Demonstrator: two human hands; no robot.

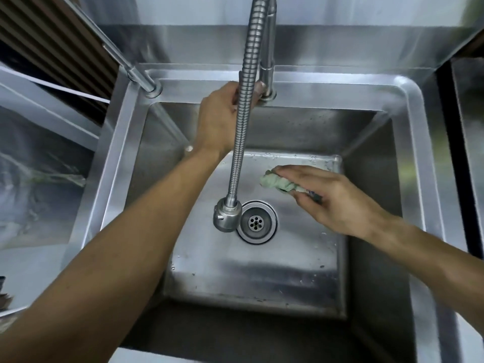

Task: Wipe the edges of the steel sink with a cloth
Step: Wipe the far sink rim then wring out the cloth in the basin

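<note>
A deep steel sink (413, 132) fills the view, its flat rim running around a square basin. My right hand (332, 200) hovers over the basin's right half and is shut on a crumpled pale green cloth (277, 182), which sticks out from under the fingers. My left hand (222, 119) reaches to the back rim and grips the base of the faucet (267, 82), with the thumb and fingers wrapped around it. The coiled flexible spout (239, 142) hangs in front of that hand and hides part of the fingers.
The spray head (227, 214) hangs low beside the round drain (256, 222). A second slanted steel pipe (141, 77) stands at the back left corner of the rim. Steel counter lies to the left (39, 179). A dark gap and another unit border the right side.
</note>
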